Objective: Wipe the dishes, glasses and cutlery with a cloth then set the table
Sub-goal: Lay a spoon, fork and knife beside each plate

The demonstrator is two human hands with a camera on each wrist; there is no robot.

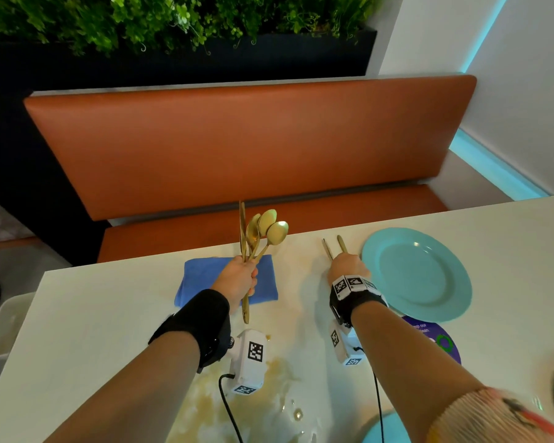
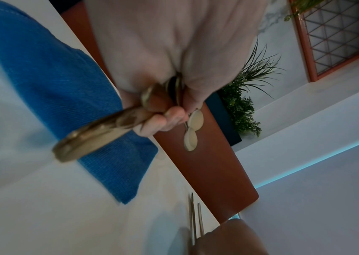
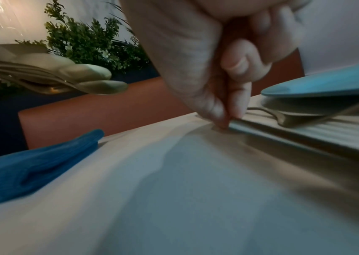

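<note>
Two cutlery pieces (image 1: 335,247) laid, my right hand (image 1: 346,268) pinching one beside the plate (image 1: 445,302); several spoons (image 1: 266,231) gripped in my left hand (image 1: 239,279), unplaced.

Head view is bright and mostly sharp, with a cyan light strip (image 1: 493,36) glowing along the wall at right. Wide-angle bend curves the table (image 1: 109,314) edges; the near right corner is smeared. Both wrist views are dim, bluish and blurred, esp. close to the lens.
</note>
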